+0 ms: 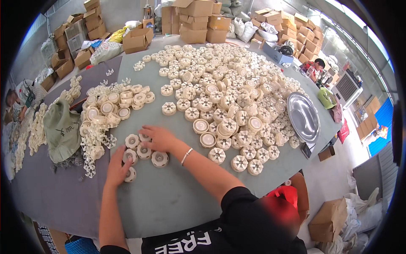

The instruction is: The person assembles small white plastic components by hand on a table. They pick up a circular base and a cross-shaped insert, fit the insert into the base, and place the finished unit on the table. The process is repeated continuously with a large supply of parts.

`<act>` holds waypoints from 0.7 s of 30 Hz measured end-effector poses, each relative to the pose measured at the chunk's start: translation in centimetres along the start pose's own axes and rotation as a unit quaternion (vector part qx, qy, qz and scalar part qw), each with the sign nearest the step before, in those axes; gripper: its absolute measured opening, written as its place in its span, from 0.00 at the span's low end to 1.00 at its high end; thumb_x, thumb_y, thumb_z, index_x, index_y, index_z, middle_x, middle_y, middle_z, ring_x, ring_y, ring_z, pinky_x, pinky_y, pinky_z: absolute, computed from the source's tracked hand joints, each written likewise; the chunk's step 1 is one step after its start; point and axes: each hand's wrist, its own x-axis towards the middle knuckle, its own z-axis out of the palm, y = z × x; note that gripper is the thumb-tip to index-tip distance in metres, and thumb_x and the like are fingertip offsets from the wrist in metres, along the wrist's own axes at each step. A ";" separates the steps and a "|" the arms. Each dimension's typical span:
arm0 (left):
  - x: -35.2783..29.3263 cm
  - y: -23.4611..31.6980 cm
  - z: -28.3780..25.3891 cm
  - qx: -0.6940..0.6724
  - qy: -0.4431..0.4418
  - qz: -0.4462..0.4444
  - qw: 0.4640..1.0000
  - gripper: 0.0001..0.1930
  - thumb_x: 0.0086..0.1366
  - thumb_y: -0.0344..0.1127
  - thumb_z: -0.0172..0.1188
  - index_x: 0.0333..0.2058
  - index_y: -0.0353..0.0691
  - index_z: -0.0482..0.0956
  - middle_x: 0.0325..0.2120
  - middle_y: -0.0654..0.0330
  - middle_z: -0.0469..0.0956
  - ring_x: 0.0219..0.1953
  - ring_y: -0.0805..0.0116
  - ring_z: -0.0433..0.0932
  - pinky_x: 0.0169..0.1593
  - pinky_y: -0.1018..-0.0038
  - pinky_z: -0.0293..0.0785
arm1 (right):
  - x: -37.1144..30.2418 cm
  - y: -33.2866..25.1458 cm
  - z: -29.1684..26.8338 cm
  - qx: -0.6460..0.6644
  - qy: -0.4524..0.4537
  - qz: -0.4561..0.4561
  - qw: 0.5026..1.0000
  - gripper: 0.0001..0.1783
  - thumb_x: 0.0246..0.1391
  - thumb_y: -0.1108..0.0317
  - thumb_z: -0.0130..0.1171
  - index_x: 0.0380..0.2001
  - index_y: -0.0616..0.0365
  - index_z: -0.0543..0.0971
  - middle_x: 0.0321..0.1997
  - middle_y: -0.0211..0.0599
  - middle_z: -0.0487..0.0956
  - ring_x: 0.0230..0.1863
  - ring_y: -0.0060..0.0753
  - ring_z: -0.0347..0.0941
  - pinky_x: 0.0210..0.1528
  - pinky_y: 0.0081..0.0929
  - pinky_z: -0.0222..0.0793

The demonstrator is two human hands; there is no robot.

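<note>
The left hand (117, 166) lies at the near-left side of a small group of cream-coloured, round plastic pieces with scalloped edges (160, 159). Its fingers are stretched forward and the thumb stands apart, beside one piece; I cannot tell if it grips this piece. The right hand (160, 139), with a thin white bracelet (186, 156) on its wrist, reaches over the far-right side of the same group. Its fingers are spread around one piece, but whether they grasp it, I cannot tell.

This group lies on a wide grey-green table surface (182, 203). Beyond it, to the left, is a smaller heap of cream round pieces (113, 105), and beside this heap sits a dull green cloth bag (59, 127). To the right spreads a much larger heap of similar pieces (230, 91), with a shiny oval metal tray (304, 117) at its right edge. Farther away, brown cardboard boxes (193, 25) are stacked.
</note>
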 end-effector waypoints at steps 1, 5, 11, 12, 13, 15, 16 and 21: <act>-0.9 0.8 0.1 -0.013 0.000 -0.003 1.000 0.37 0.71 0.49 0.61 0.73 0.35 0.65 0.71 0.42 0.66 0.74 0.42 0.63 0.76 0.56 0.57 | -1.2 -0.6 0.4 -0.007 -0.005 0.003 1.000 0.36 0.64 0.45 0.64 0.70 0.51 0.73 0.78 0.53 0.66 0.75 0.58 0.65 0.75 0.48 0.62; -5.8 2.8 0.3 -0.027 -0.020 0.010 0.999 0.37 0.70 0.48 0.62 0.72 0.36 0.66 0.71 0.42 0.67 0.74 0.41 0.62 0.76 0.54 0.57 | -5.6 -4.6 1.5 -0.004 -0.058 -0.046 0.997 0.36 0.65 0.47 0.63 0.71 0.52 0.72 0.77 0.51 0.67 0.75 0.58 0.66 0.75 0.48 0.63; -7.0 2.6 -1.2 -0.002 0.057 -0.031 0.998 0.34 0.71 0.46 0.62 0.69 0.34 0.68 0.69 0.41 0.69 0.71 0.42 0.66 0.74 0.55 0.59 | -5.8 -5.8 3.7 0.052 -0.019 -0.089 0.995 0.34 0.68 0.50 0.61 0.70 0.56 0.71 0.75 0.52 0.69 0.73 0.58 0.66 0.75 0.48 0.62; -4.8 3.2 -1.5 -0.013 0.092 0.001 0.996 0.33 0.72 0.45 0.62 0.69 0.34 0.69 0.68 0.41 0.70 0.71 0.42 0.67 0.74 0.56 0.60 | -3.4 -5.4 3.2 0.080 0.008 -0.056 0.995 0.33 0.68 0.50 0.60 0.70 0.56 0.71 0.74 0.52 0.69 0.73 0.58 0.67 0.75 0.48 0.62; -3.0 3.5 -1.7 -0.025 0.129 0.037 0.991 0.32 0.72 0.45 0.61 0.68 0.33 0.70 0.67 0.41 0.71 0.70 0.42 0.68 0.73 0.56 0.61 | -1.5 -5.1 2.8 0.104 0.038 -0.024 0.994 0.32 0.69 0.51 0.60 0.69 0.56 0.71 0.74 0.53 0.70 0.73 0.58 0.67 0.75 0.47 0.62; -0.6 1.1 0.1 -0.050 0.115 0.036 0.991 0.29 0.73 0.43 0.60 0.67 0.33 0.71 0.65 0.42 0.73 0.69 0.43 0.69 0.72 0.56 0.63 | 2.0 -3.1 4.8 0.072 0.045 -0.018 0.996 0.31 0.69 0.52 0.59 0.68 0.57 0.72 0.73 0.53 0.71 0.72 0.58 0.68 0.74 0.48 0.64; 0.3 0.6 0.3 -0.062 0.109 0.033 0.992 0.28 0.73 0.42 0.60 0.66 0.33 0.72 0.64 0.43 0.74 0.68 0.43 0.70 0.71 0.56 0.65 | 3.2 -3.2 4.9 0.057 0.047 -0.017 0.997 0.30 0.70 0.52 0.58 0.68 0.58 0.73 0.72 0.54 0.72 0.71 0.57 0.68 0.73 0.48 0.64; -3.8 -0.2 -3.5 -0.096 -0.043 -0.059 0.993 0.28 0.72 0.40 0.62 0.66 0.32 0.72 0.61 0.42 0.75 0.65 0.43 0.72 0.70 0.56 0.65 | 2.2 -5.9 4.8 0.102 -0.139 -0.085 0.981 0.28 0.70 0.54 0.57 0.65 0.60 0.75 0.70 0.53 0.74 0.69 0.56 0.70 0.71 0.48 0.66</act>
